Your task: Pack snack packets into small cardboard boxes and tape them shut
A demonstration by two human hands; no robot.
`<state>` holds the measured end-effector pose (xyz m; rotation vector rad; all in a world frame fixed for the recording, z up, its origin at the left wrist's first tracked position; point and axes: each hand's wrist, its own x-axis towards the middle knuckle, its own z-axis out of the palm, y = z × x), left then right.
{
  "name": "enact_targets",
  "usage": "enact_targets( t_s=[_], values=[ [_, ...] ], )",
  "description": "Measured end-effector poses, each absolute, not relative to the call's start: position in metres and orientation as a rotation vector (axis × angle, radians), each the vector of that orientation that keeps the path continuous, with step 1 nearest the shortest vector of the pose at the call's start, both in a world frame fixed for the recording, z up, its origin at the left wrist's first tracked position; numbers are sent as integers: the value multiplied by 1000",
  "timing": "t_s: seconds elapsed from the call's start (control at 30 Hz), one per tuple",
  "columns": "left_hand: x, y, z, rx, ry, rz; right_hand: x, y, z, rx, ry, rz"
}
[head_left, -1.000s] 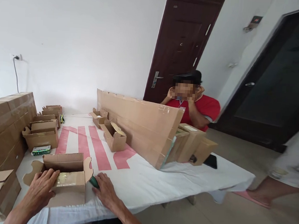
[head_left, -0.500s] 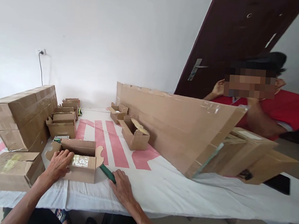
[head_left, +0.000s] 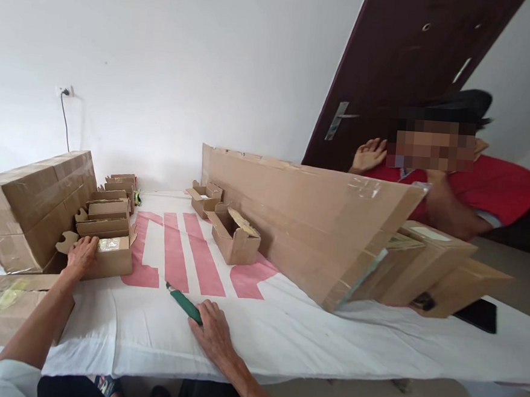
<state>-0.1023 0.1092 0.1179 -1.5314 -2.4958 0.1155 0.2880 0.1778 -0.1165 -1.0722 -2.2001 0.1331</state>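
My left hand [head_left: 82, 255] grips the near side of an open cardboard box [head_left: 113, 261], its fingers over the edge beside a strip of clear tape. This box stands at the near end of a row of open cardboard boxes [head_left: 105, 210], next to a tall stack of taped cartons [head_left: 41, 207]. My right hand [head_left: 213, 331] rests on the white cloth, closed around a green-handled utility knife [head_left: 185, 305] whose tip points away to the left. Under my left forearm lies a closed cardboard box [head_left: 16, 308] with yellowish tape on its top.
Two open boxes, a nearer one [head_left: 232, 238] and a farther one [head_left: 204, 199], stand by a long cardboard panel [head_left: 300, 213]. More cartons [head_left: 442, 256] and a black phone [head_left: 477, 314] lie at right. A person in red [head_left: 492, 190] sits behind them.
My left hand has moved the open box away and to the left, up against the row. The right hand with the knife has stayed nearly in place. The view has shifted slightly.
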Motion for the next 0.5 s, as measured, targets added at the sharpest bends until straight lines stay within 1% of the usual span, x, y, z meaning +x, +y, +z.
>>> enact_targets(
  t_s=[0.3, 0.5],
  values=[
    [-98, 106, 102, -1440, -2455, -29, 289, 178, -113, -1063, -2198, 158],
    [-73, 90, 84, -1329, -2351, -337, 290, 178, -113, -1057, -2202, 161]
  ],
)
